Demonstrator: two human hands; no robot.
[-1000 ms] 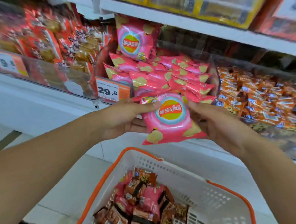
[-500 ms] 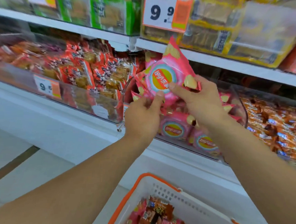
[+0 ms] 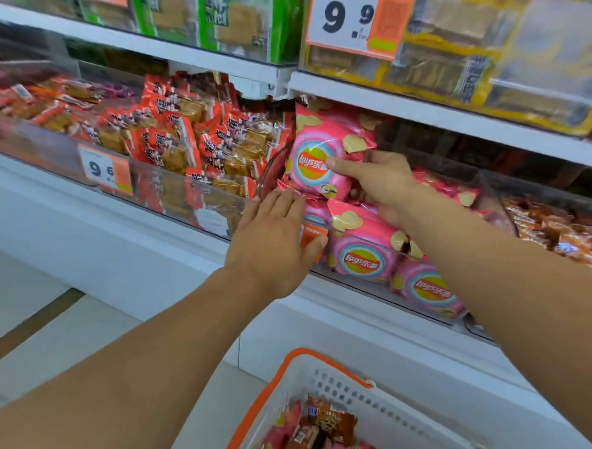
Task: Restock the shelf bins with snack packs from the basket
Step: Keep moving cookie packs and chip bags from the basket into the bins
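A pink chip pack (image 3: pixel 317 153) stands upright at the back left of the clear shelf bin (image 3: pixel 269 169). My right hand (image 3: pixel 382 186) holds it, thumb on the front logo and fingers curled at its right edge. My left hand (image 3: pixel 273 238) lies flat with straight fingers on the bin's front edge, fingertips touching a low pink pack. More pink packs (image 3: pixel 361 258) fill the bin's front. The white basket with an orange rim (image 3: pixel 331 380) sits below, holding several mixed snack packs (image 3: pixel 314 431).
A bin of red snack packs (image 3: pixel 175 139) adjoins on the left, and a bin of orange packs (image 3: pixel 561 231) on the right. The upper shelf holds green boxes (image 3: pixel 209 13) and yellow boxes (image 3: pixel 467 68) behind a price tag (image 3: pixel 353 19). A white shelf base (image 3: pixel 132 250) runs below.
The pink pack has gone from mid-air into the bin and now stands at its back. My left hand let go of it and dropped flat to the bin's front.
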